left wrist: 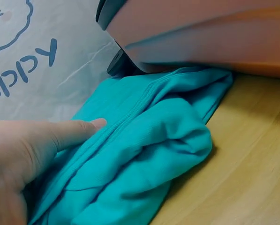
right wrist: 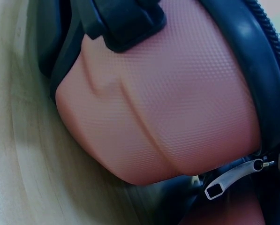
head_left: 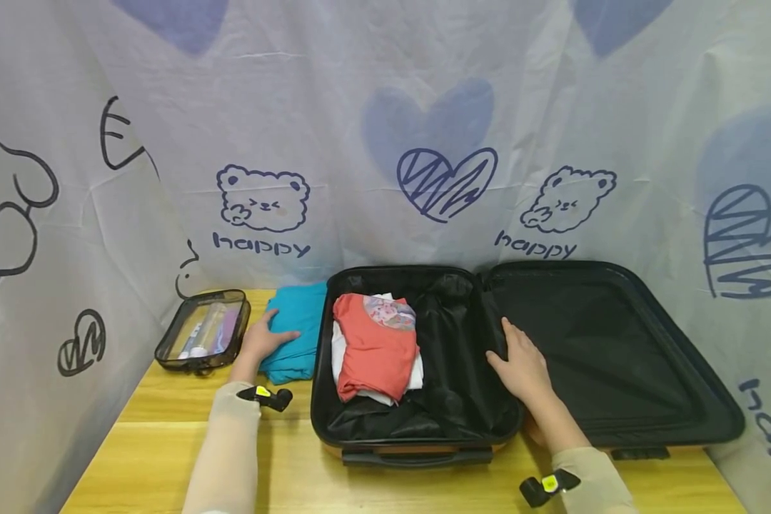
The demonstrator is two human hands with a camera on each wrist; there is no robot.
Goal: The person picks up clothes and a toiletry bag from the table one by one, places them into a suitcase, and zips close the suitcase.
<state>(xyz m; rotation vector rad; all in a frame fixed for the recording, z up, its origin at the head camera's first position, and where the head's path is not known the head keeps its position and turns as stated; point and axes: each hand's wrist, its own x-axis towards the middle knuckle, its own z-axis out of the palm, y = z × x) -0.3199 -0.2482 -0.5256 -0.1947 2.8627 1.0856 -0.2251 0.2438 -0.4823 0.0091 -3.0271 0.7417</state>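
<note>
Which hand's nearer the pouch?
Left. The left hand is beside the pouch, on the teal cloth; the right hand is across the case, at its lid-side edge.

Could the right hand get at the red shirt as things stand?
Probably yes: the right hand is at the side of the open suitcase, the red shirt lies uncovered inside, and only black lining shows between them.

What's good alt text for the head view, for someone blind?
An open suitcase on a table, with a red garment over white cloth in one half. A person's left hand touches folded blue cloth beside it, near a clear pouch; the right hand is where the halves meet.
</note>
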